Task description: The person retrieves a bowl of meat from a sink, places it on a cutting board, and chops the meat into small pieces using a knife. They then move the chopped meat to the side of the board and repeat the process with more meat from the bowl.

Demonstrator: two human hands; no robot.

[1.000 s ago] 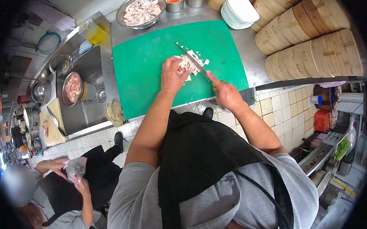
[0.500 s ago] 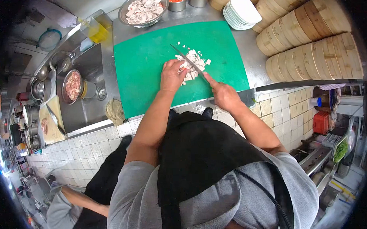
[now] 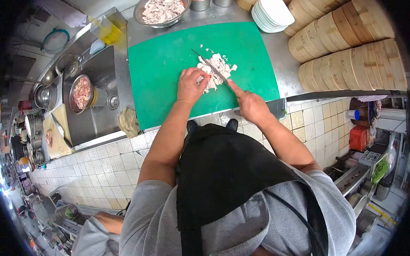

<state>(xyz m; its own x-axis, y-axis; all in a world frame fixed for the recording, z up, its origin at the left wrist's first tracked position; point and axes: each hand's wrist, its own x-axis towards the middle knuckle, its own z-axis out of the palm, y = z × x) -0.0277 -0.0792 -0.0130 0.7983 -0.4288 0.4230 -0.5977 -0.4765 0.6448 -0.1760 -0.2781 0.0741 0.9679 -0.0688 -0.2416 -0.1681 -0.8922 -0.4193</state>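
Note:
A green cutting board (image 3: pixel 160 80) lies before me with a small heap of pale chopped food (image 3: pixel 220 62) at its middle; its kind is hard to tell. My right hand (image 3: pixel 253 106) grips the handle of a knife (image 3: pixel 210 67), whose blade slants up and left across the heap. My left hand (image 3: pixel 191 86) is on the heap's left side, its fingers curled over some pale pieces beside the blade. A small red bit shows near its fingertips. Behind the board stands a metal bowl (image 3: pixel 140 14) of similar pale pieces.
Square white plates (image 3: pixel 273 12) and bamboo steamers (image 3: pixel 347 69) are stacked at the right. To the left, a sink (image 3: pixel 106 70) holds a bowl of raw meat (image 3: pixel 82 91). Another knife (image 3: pixel 60 128) lies on a cutting board (image 3: pixel 53 116). A co-worker's grey sleeve (image 3: pixel 94 242) shows behind me.
My left hand has shifted slightly left, while the knife stays across the heap at nearly the same angle. The co-worker behind me has moved toward the lower edge of the view.

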